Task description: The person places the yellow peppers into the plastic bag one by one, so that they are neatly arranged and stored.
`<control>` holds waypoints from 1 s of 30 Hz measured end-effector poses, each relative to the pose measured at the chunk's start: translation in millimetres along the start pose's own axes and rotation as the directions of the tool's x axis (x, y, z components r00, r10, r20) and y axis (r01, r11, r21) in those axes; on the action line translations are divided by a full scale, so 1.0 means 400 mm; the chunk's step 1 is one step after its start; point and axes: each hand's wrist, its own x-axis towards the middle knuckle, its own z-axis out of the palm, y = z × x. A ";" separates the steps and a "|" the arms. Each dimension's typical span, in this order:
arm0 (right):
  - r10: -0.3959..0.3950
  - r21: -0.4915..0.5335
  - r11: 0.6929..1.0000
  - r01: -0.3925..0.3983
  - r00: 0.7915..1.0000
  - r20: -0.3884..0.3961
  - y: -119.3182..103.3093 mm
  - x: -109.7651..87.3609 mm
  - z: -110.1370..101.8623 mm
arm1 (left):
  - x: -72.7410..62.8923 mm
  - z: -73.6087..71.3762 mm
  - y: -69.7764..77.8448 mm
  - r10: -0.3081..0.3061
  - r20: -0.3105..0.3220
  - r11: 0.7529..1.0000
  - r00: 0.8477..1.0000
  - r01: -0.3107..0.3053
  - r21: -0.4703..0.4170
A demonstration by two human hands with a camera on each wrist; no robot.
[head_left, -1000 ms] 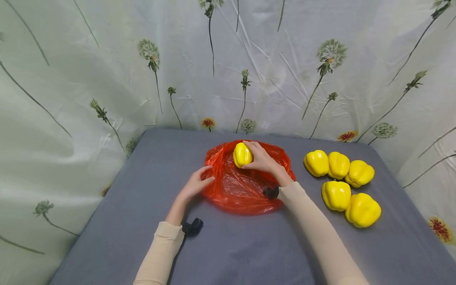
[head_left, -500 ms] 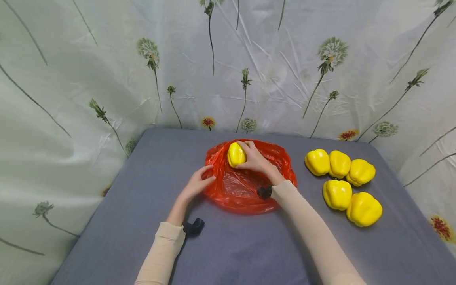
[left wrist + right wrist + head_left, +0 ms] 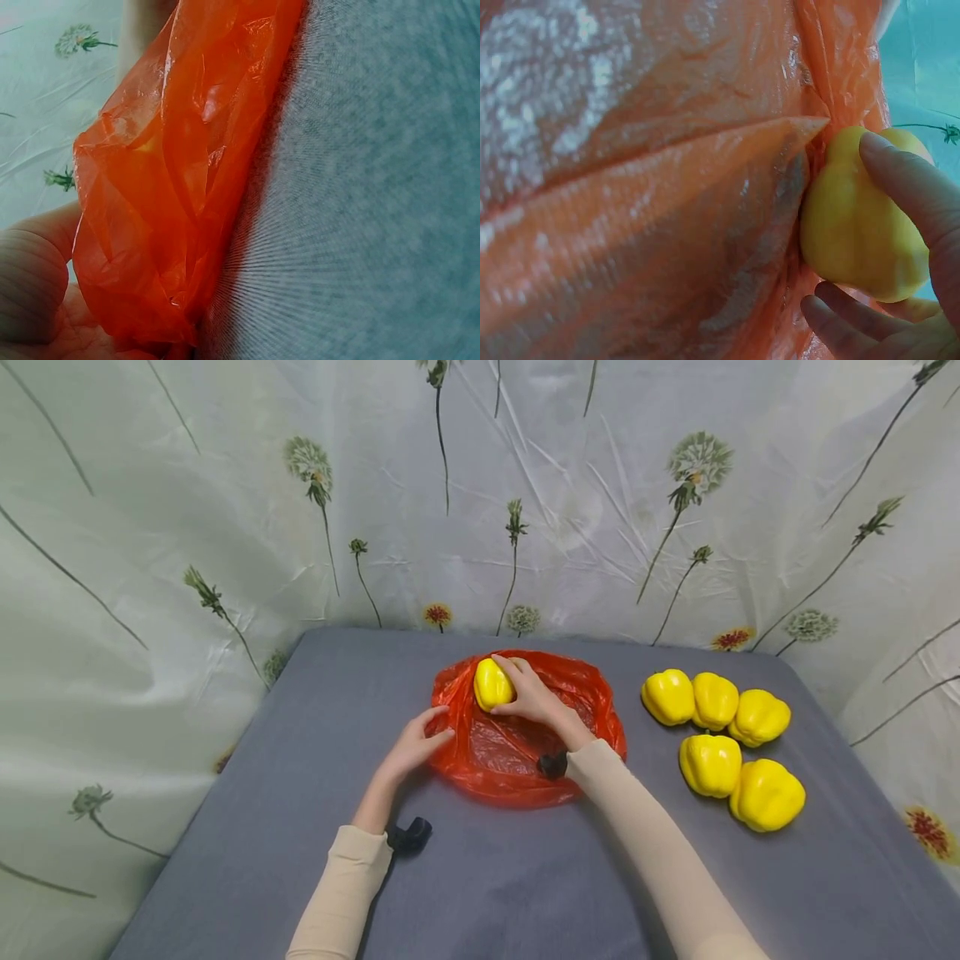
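In right grip (image 3: 531,695), holding yellow pepper (image 3: 491,685) over red bag (image 3: 502,789) near worktop's (image 3: 270,760) far edge. With left grip (image 3: 411,748) spread, touching bag.

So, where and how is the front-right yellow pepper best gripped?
The front-right pepper is probably best gripped around its rounded body, from above and the right: its right and near sides are free, while a neighbouring pepper crowds its left.
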 end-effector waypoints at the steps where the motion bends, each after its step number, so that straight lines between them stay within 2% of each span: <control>1: 0.006 0.000 1.000 -0.006 1.000 0.002 0.000 -0.003 0.003 | -0.001 0.001 -0.001 0.002 0.004 1.000 1.000 -0.002 0.005; 12: 0.019 0.014 1.000 -0.019 1.000 0.009 0.003 -0.018 0.003 | -0.004 0.001 0.007 0.042 -0.012 0.998 0.999 -0.041 0.048; 20: 0.039 -0.014 0.999 -0.039 0.998 0.040 -0.008 -0.063 -0.019 | -0.004 0.002 0.005 0.020 -0.003 0.999 1.000 -0.019 0.047; 30: 0.005 -0.054 0.999 -0.005 1.000 -0.005 -0.016 -0.128 -0.059 | -0.004 0.000 0.009 0.020 -0.006 0.999 1.000 -0.020 0.042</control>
